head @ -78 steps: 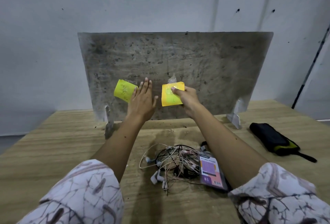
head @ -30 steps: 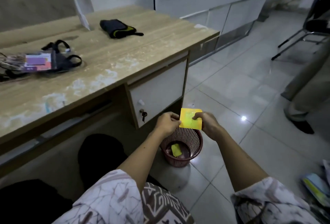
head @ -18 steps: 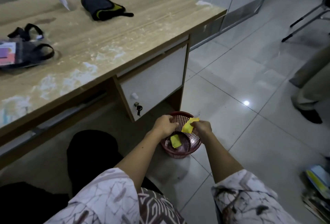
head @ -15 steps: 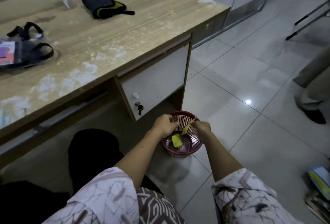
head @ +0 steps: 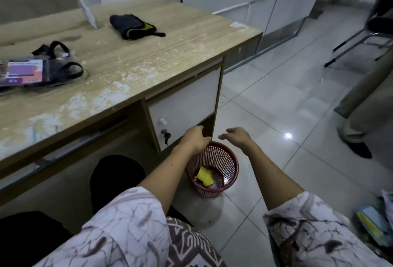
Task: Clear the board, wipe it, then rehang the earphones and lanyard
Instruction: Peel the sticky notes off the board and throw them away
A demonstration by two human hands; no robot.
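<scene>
In red basket point(head: 221, 158) on floor: yellow notes point(head: 204, 175), w/ hands above.

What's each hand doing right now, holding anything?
Left hand: fingers loosely curled, holding nothing, above the red basket.
Right hand: open, fingers relaxed, empty.

A single head-worn wide-angle camera looks forward and steeply down from a seated person's height, facing past the near right corner of the pale wood-grain desk point(head: 148, 54) onto the glossy white tiled floor point(head: 276, 105), with near sleeves filling the bottom edge.
</scene>
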